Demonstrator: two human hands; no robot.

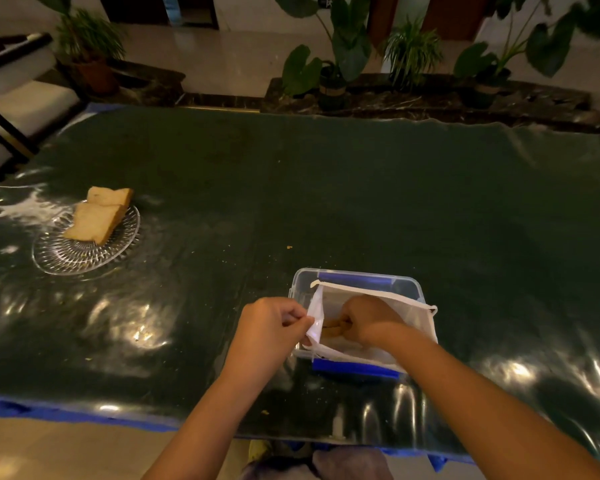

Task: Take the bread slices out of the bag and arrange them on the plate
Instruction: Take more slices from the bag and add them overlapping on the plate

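Nearest to the camera, both forearms reach forward over the near edge of the table. The left hand [269, 323] is clenched in a pinch on the left edge of the white plastic bag [406, 311] and holds its mouth open. The right hand [368, 322] is inside the bag, and its fingers are closed around a brown bread slice [331, 327], of which only a small part shows between the two hands. The bag sits in a clear plastic container [300, 284] with blue clips, just in front of the person.

I judge that the coming move depends on one relation: the glass plate [84, 261] lies well apart from the hands, to the far left, so the slice must come up out of the bag and travel left and away. The left hand is the nearer one to the plate, but the right hand has the slice. The long axis of the slice I cannot tell.

On the plate two bread slices [96, 220] already lie, one leaning on the other, toward its far side.

The table [361, 188] is dark green under a shiny transparent cover, with some crumbs. Beyond it stand potted plants [333, 64] along a dark ledge, a pale floor, and a chair [18, 84] at far left.
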